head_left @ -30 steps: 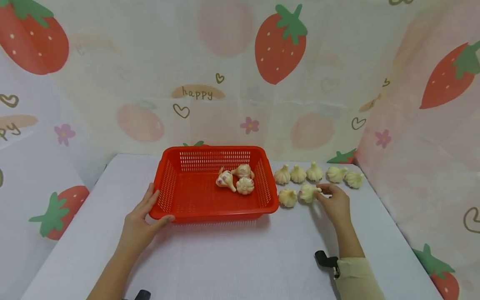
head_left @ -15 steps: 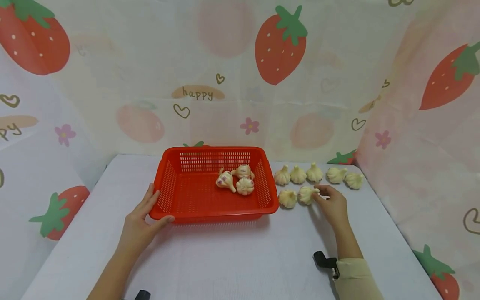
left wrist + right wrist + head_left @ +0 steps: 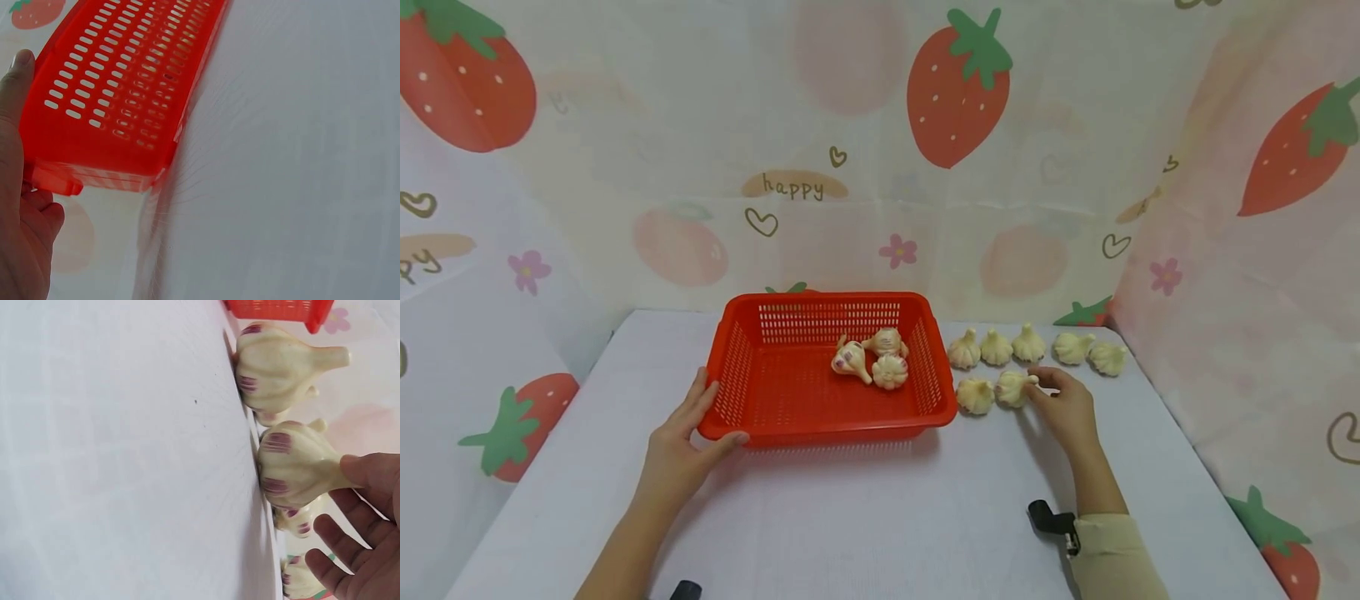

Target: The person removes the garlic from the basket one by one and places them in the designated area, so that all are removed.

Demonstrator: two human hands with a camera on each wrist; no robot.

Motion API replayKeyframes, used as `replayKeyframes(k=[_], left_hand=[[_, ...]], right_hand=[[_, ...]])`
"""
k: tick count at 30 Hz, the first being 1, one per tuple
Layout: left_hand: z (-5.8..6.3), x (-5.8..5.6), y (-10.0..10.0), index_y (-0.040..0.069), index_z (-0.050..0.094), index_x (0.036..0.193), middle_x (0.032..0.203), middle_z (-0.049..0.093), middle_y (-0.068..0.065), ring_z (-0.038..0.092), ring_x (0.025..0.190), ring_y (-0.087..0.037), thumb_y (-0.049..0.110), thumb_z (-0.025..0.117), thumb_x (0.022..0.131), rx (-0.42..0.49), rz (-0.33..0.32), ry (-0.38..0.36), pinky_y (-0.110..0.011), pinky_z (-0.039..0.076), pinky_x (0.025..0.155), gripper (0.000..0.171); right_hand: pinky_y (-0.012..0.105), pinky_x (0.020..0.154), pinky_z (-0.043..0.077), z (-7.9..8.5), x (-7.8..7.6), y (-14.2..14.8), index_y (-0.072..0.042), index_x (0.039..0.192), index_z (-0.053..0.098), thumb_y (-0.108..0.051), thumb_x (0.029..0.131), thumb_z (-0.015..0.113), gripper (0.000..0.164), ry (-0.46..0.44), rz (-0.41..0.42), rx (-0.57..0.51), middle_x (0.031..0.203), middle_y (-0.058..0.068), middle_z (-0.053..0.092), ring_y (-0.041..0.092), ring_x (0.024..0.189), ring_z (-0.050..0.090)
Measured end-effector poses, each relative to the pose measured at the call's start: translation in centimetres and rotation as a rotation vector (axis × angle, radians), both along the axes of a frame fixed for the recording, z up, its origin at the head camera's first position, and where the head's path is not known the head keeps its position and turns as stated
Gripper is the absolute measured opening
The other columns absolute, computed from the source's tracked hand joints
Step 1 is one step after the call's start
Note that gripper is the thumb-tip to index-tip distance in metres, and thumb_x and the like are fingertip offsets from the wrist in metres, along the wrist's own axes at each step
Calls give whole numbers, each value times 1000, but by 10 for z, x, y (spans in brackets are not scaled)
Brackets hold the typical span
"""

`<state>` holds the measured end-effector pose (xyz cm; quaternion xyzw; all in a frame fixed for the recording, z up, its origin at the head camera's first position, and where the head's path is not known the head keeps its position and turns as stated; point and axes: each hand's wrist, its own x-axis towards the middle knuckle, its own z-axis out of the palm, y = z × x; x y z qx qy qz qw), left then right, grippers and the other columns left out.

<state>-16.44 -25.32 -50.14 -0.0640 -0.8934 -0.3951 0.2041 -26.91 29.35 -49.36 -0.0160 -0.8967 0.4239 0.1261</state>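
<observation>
My left hand holds the left front corner of a red plastic basket, thumb over the front rim and fingers along the left side. Its slotted wall fills the upper left of the left wrist view. Inside, toward the right, lie three garlic bulbs with purple marks. My right hand pinches the stem of a pale garlic bulb between thumb and index finger. In the right wrist view, that bulb's base is down at the white cloth, stem toward the hand, other fingers loosely bent.
Beside the held bulb, nearer the basket, sits another garlic bulb. Behind them runs a row of several bulbs, the rightmost bulb near the table's right edge. A strawberry-print curtain encloses the white-covered table.
Over the last second, my right hand has shifted the pinched garlic bulb slightly left, closer to the bulb beside the basket. The left hand and basket stay put.
</observation>
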Motion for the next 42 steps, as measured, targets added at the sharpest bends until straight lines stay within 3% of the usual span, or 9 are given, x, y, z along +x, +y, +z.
replayKeyframes(k=[8, 15, 21, 25, 29, 37, 42], left_hand=[[1, -2, 4, 17, 39, 158, 168, 28, 1, 32, 153, -29, 39, 88, 80, 7, -5, -4, 3, 23, 101, 94], [1, 1, 1, 13, 42, 157, 168, 30, 1, 34, 152, -30, 36, 89, 79, 5, 2, 15, 3, 23, 101, 94], [-2, -1, 1, 17, 41, 158, 168, 29, 1, 34, 152, -30, 39, 88, 80, -1, 6, 2, 3, 23, 101, 94], [-1, 0, 1, 17, 41, 157, 167, 30, 2, 35, 152, -30, 38, 89, 79, 4, 8, 11, 3, 23, 101, 94], [0, 0, 1, 16, 42, 157, 167, 30, 1, 35, 151, -31, 36, 89, 79, 2, 5, 22, 3, 24, 101, 94], [1, 0, 1, 16, 41, 158, 167, 30, 0, 35, 152, -31, 36, 89, 80, 1, 1, 16, 3, 24, 101, 94], [1, 0, 1, 15, 41, 157, 167, 31, -2, 36, 151, -31, 35, 90, 79, -1, 0, 27, 3, 24, 101, 94]], right_hand=[[40, 96, 50, 4, 0, 7, -3, 130, 67, -20, 97, 72, 37, 6, -15, 4, 125, 19, 71, 33, 118, 64], [38, 95, 53, 1, -1, 9, -5, 133, 66, -26, 98, 72, 42, 12, -13, 8, 128, 14, 70, 31, 119, 65], [14, 86, 48, 6, 1, 12, -5, 132, 67, -24, 97, 72, 40, 44, -27, -22, 128, 12, 71, 30, 120, 64], [10, 81, 46, 15, 3, 11, -6, 132, 67, -24, 98, 72, 39, 67, -47, -49, 128, 12, 71, 28, 119, 63], [17, 85, 48, 24, 4, 9, -9, 131, 68, -28, 98, 71, 38, 80, -82, -47, 129, 11, 70, 27, 118, 63], [48, 105, 48, 46, 14, -1, -6, 132, 66, -25, 99, 70, 39, 174, -62, -60, 130, 15, 68, 31, 124, 59], [53, 107, 47, 60, 23, -11, -7, 133, 65, -28, 100, 69, 40, 192, -17, -60, 134, 14, 65, 33, 127, 57]])
